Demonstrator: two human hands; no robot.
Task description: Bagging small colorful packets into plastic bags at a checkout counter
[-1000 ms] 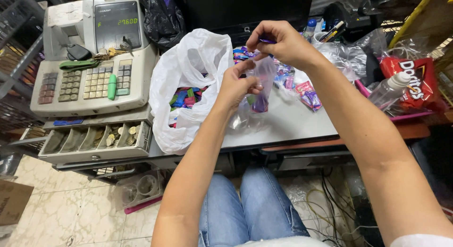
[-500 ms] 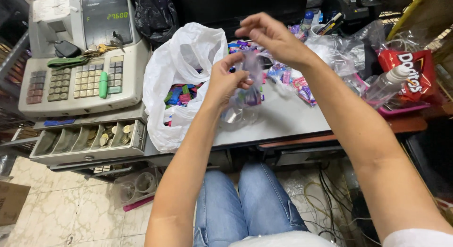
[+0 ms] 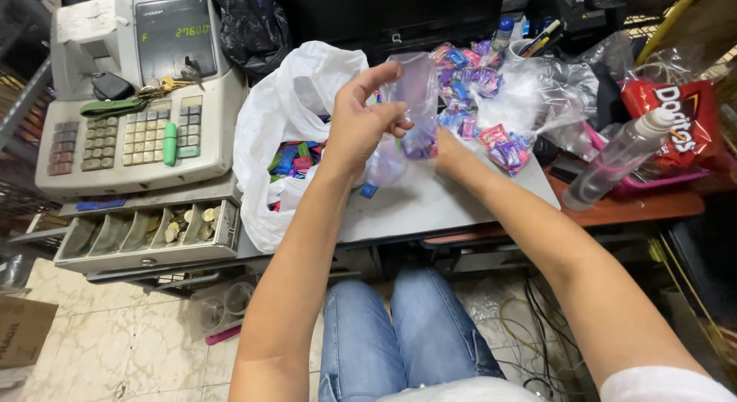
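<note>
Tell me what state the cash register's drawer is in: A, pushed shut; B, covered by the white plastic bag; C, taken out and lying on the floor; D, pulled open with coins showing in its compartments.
D: the drawer juts out below the cash register, with coins lying in its compartments.

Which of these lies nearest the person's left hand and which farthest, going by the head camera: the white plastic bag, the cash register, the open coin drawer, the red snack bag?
From the left hand, nearest first:
1. White plastic bag, right beside it on the left.
2. Cash register, further left.
3. Open coin drawer, lower left, below the register.
4. Red snack bag, far right.
</note>
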